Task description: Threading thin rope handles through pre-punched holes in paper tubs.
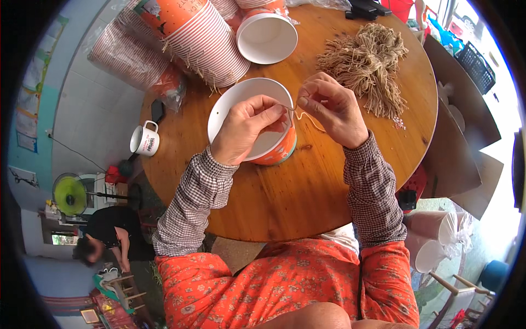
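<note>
A round paper bucket (279, 153), orange outside and white inside, stands on the wooden table in front of me. A small dark hole shows in its wall. Over its right rim, my left hand (246, 129) pinches a thin cord (304, 114) between thumb and forefinger. My right hand (334, 109) is closed on the same cord just to the right, fingertips close to the left ones. A pale length of cord hangs below and trails onto the tabletop. Whether the cord passes through the bucket's wall is hidden by my fingers.
Stacked paper buckets (205, 46) lie along the far left, some in plastic. Another bucket (267, 38) lies beyond mine, its mouth towards me. A heap of tan cords (364, 66) is at far right. A white mug (145, 140) stands left. A person (112, 236) bends over at lower left.
</note>
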Demonstrator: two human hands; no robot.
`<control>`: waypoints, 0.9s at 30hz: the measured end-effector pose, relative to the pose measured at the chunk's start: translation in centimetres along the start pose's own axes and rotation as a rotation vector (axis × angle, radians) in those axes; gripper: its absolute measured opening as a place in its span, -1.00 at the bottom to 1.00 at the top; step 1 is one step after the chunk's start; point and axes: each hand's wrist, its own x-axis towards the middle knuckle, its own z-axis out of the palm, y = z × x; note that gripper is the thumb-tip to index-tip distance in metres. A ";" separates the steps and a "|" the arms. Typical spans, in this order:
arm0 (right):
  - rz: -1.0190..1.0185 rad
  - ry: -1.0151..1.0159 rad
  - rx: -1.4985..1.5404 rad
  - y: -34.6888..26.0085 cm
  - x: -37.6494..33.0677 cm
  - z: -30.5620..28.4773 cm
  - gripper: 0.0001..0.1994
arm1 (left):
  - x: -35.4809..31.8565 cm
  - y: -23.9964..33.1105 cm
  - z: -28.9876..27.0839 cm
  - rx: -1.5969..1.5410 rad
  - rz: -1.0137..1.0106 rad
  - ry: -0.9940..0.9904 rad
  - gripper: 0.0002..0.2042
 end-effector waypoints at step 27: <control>-0.055 -0.009 -0.037 0.4 -0.4 2.0 -0.90 | 0.3 -0.3 0.9 0.221 0.128 -0.024 -0.85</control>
